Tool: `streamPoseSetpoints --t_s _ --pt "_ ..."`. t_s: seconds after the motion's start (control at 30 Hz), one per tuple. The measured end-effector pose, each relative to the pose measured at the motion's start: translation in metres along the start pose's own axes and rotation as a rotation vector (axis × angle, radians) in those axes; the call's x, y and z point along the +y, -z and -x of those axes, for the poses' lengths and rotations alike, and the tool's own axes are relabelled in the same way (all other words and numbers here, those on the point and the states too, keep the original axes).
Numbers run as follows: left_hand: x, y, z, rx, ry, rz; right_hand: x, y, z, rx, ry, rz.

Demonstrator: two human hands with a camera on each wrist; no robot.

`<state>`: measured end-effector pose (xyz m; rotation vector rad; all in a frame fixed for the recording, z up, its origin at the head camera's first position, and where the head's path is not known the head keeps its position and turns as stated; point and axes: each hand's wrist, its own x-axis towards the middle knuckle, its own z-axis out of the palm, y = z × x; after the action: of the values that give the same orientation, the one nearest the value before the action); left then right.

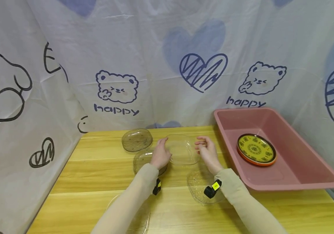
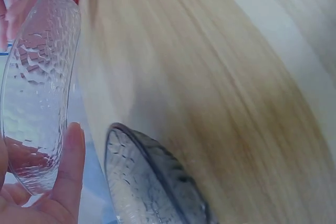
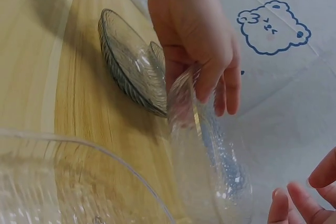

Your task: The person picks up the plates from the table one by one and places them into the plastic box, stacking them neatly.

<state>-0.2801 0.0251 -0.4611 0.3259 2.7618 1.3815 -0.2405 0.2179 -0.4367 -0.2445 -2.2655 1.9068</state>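
Observation:
My left hand (image 1: 161, 154) grips a clear, textured rectangular dish (image 1: 181, 151) by its left edge, thumb on one face and fingers on the other. In the left wrist view this dish (image 2: 44, 85) stands on edge to the eye. At the dish's right side is my right hand (image 1: 208, 154), its fingers loosely bent and apart from the rim; the right wrist view shows those fingers (image 3: 310, 205) holding nothing. Under my left hand sits a smoky grey dish (image 1: 142, 160), with a second grey dish (image 1: 137, 139) behind it.
Another clear dish (image 1: 196, 187) lies below my right wrist. A clear plate (image 1: 143, 216) is partly hidden by my left forearm. To the right stands a pink tub (image 1: 289, 174) holding a yellow-patterned round plate (image 1: 255, 149) with an orange edge. A printed cloth (image 1: 155, 65) hangs behind the table.

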Motion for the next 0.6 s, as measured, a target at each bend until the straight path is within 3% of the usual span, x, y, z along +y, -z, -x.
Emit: streamPoseSetpoints --t_s 0.3,0.6 --pt "0.011 0.01 0.009 -0.042 0.047 0.126 0.002 0.002 0.001 0.067 0.14 0.146" --pt "0.013 0.016 0.014 -0.045 0.089 0.289 0.006 0.007 -0.001 0.072 0.122 0.116"
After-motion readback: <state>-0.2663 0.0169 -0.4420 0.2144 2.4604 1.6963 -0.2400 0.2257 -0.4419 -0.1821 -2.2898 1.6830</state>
